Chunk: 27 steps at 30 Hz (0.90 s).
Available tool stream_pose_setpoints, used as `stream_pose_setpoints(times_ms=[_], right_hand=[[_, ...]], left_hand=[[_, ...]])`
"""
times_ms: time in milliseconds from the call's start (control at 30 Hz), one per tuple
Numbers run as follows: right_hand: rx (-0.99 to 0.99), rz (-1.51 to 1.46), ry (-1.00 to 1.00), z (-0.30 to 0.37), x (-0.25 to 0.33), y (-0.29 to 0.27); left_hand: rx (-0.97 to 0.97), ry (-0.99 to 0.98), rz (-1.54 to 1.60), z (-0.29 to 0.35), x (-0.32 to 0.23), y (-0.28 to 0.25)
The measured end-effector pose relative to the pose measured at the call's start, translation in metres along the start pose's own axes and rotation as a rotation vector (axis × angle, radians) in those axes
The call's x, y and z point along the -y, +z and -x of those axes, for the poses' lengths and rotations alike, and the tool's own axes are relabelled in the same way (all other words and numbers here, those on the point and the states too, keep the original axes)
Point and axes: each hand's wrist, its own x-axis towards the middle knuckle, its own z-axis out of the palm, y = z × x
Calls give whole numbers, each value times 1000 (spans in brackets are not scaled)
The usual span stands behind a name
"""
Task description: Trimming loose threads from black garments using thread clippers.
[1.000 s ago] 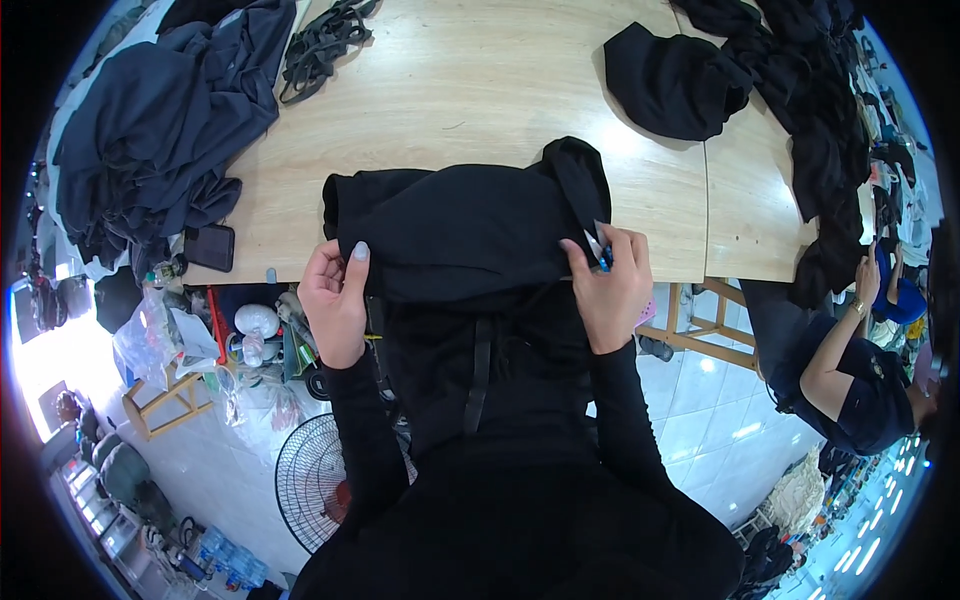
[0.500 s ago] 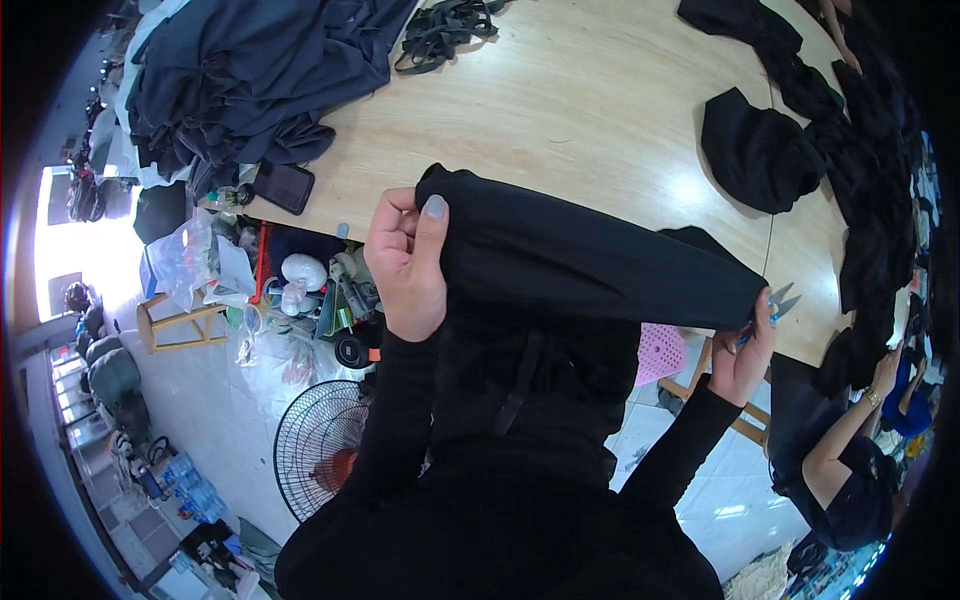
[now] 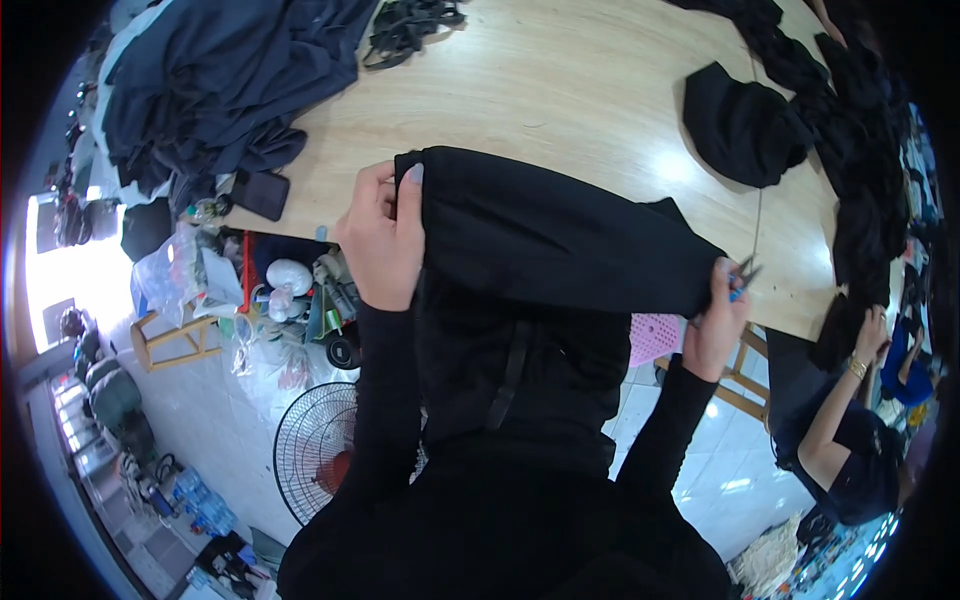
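Note:
A piece of black fabric [image 3: 560, 235] is stretched between my two hands, over the near edge of the wooden table. My left hand [image 3: 385, 235] pinches its left end, thumb on top. At the lower right end my right hand [image 3: 718, 325] grips the fabric. Small scissors [image 3: 742, 282] with blue on the handle are also in my right hand, their blades pointing up and away past the fingers. The palm side of the right hand is partly hidden by the cloth.
Dark navy cloth [image 3: 230, 80] lies heaped at the table's far left, beside black straps [image 3: 410, 28] and a phone [image 3: 260, 194]. More black fabric [image 3: 745, 125] lies at right, near a co-worker's arm [image 3: 840, 410]. A fan [image 3: 315, 450] stands at lower left; a pink stool [image 3: 655, 338] is under the table.
The left end of the fabric is now straighter, and my left hand has turned with its fingers behind the edge. Both hands appear slightly farther left and higher as the view shifts.

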Motion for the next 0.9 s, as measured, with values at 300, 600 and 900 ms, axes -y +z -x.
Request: stream_pose_setpoints(times_ms=[300, 600, 900], right_hand=[[34, 229, 84, 8, -24, 4], [-168, 848, -457, 23, 3, 15], [232, 587, -244, 46, -20, 46]], left_hand=[[520, 285, 215, 54, -57, 58], [645, 214, 185, 73, -11, 87], [522, 457, 152, 78, -2, 88]])
